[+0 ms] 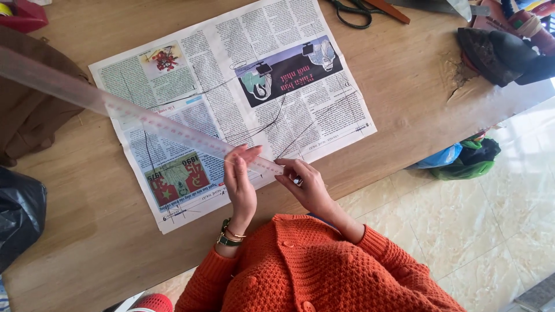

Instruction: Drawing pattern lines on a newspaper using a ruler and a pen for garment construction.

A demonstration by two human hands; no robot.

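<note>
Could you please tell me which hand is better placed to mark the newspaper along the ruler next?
Probably the right hand: its fingertips sit at the near end of the clear ruler, beside lines already drawn on the newspaper. The left hand is occupied gripping the ruler.

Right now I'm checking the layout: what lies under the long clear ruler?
Under the ruler lies an open newspaper with drawn pencil lines, on the wooden table. Print shows blurred through it. The left hand and right hand cover its near end.
</note>
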